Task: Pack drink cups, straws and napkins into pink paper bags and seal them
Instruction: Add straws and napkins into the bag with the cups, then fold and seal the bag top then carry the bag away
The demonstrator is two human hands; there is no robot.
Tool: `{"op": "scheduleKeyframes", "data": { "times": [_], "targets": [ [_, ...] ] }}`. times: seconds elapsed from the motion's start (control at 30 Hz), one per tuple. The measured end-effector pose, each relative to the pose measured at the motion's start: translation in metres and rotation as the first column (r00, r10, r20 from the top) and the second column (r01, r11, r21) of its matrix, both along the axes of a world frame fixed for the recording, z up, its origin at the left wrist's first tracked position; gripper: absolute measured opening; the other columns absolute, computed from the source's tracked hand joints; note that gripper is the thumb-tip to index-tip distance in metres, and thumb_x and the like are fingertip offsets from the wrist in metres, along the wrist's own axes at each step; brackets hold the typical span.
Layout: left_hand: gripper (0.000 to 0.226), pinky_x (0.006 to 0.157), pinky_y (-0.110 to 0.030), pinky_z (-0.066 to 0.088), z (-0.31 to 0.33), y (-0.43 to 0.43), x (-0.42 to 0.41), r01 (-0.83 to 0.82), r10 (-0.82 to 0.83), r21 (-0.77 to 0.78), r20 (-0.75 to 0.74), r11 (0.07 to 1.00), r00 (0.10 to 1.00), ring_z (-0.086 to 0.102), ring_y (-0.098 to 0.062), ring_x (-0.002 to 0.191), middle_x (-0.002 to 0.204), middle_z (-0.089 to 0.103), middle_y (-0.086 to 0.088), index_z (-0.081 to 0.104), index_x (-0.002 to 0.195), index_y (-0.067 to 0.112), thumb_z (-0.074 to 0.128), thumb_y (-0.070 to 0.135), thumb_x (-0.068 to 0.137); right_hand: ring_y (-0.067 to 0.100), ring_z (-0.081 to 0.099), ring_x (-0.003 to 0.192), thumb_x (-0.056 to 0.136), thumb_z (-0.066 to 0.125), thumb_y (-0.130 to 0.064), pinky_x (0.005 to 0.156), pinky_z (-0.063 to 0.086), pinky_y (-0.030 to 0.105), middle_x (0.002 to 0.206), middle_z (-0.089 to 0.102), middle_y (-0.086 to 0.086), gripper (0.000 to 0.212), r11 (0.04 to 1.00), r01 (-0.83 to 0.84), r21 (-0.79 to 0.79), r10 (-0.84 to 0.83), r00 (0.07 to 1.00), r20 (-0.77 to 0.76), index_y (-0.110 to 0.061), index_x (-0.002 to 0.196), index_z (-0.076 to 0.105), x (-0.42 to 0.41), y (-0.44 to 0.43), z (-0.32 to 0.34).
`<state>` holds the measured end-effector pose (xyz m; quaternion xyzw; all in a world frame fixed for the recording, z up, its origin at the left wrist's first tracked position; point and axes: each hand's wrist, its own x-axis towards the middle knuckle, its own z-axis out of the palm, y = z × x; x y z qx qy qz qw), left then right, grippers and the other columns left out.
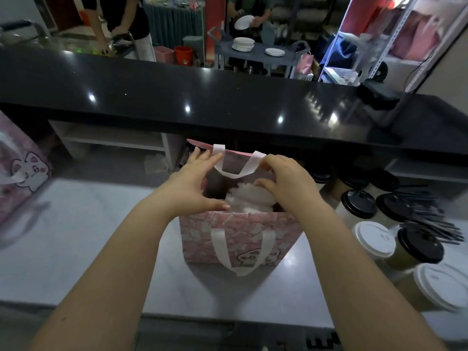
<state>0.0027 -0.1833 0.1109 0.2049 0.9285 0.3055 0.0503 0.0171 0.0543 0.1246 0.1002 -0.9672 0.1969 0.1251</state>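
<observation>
Standing on desk [88, 236]: pink paper bag [238, 239], mouth open, napkins [248, 198] inside | left hand [192, 183] spans mouth, fingers nearly straight, thumb at near rim | right hand [286, 181] fingers curled at far rim, grip unclear | judgement: light, crease-prone paper; pinch both rims beside far handle [236, 171], gently | cups [374, 238], straws [430, 214] beside, right

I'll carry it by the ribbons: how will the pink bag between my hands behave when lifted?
The pink bag stands square, walls upright, so its paper is probably fairly stiff. The front ribbon handle droops limp down its face, likely floppy. White napkins show at the top; what lies beneath is hidden, so weight is uncertain.
</observation>
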Motion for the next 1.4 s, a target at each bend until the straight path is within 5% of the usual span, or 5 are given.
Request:
{"op": "scheduleKeyframes", "data": {
  "times": [0.33, 0.53, 0.7, 1.07, 1.4],
  "targets": [
    [0.037, 0.099, -0.026, 0.042, -0.006, -0.004, 0.017, -0.139, 0.253, 0.340, -0.319, 0.930, 0.913, 0.048, 0.004, 0.111, 0.117, 0.057, 0.021, 0.062, 0.124, 0.027, 0.070, 0.024, 0.088, 0.004, 0.061, 0.091, 0.084, 0.073, -0.013, 0.082, 0.048, 0.018, 0.092, 0.066, -0.014, 0.017, 0.876, -0.047, -0.480, -0.075, 0.970, -0.232, -0.025, 0.094, 0.068, 0.029, 0.028, -0.006],
    [0.017, 0.079, -0.019, 0.054, -0.020, -0.018, 0.038, -0.160, 0.377, 0.781, -0.103, 0.604, 0.921, 0.065, -0.013, 0.098, 0.101, 0.067, 0.005, 0.069, 0.097, 0.032, 0.075, 0.039, 0.083, 0.016, 0.067, 0.095, 0.081, 0.074, -0.038, 0.084, 0.052, 0.030, 0.098, 0.072, -0.004, 0.018, 0.524, -0.008, -0.851, -0.004, 1.000, -0.012, -0.033, 0.098, 0.070, 0.054, 0.056, -0.039],
    [0.054, 0.072, -0.021, 0.056, -0.044, -0.031, 0.052, -0.231, 0.194, 0.775, 0.143, 0.588, 0.971, 0.066, -0.009, 0.098, 0.101, 0.068, 0.014, 0.063, 0.109, 0.035, 0.086, 0.050, 0.062, 0.018, 0.064, 0.099, 0.063, 0.080, -0.060, 0.083, 0.054, 0.030, 0.106, 0.069, 0.002, 0.064, 0.384, 0.024, -0.923, 0.222, 0.968, 0.118, -0.022, 0.113, 0.067, 0.069, 0.062, -0.066],
    [0.017, 0.076, -0.029, 0.060, -0.063, -0.022, 0.065, -0.358, 0.280, 0.783, 0.242, 0.509, 0.929, 0.073, -0.011, 0.083, 0.088, 0.077, 0.006, 0.078, 0.083, 0.040, 0.077, 0.031, 0.068, 0.010, 0.070, 0.074, 0.083, 0.066, -0.013, 0.062, 0.055, 0.020, 0.081, 0.075, -0.002, 0.012, 0.298, 0.133, -0.945, 0.067, 0.985, 0.160, -0.015, 0.092, 0.074, 0.077, 0.024, -0.077],
    [0.008, 0.115, -0.063, 0.022, -0.067, -0.036, 0.059, -0.321, 0.269, 0.636, 0.180, 0.702, 0.946, 0.015, -0.012, 0.148, 0.153, 0.030, 0.029, 0.076, 0.074, 0.038, 0.082, 0.041, 0.069, 0.019, 0.061, 0.110, 0.074, 0.077, -0.020, 0.076, 0.056, 0.036, 0.131, 0.057, -0.004, 0.008, 0.375, 0.104, -0.921, 0.031, 0.992, 0.125, -0.022, 0.080, 0.071, 0.075, 0.019, -0.083]
  ]
}}
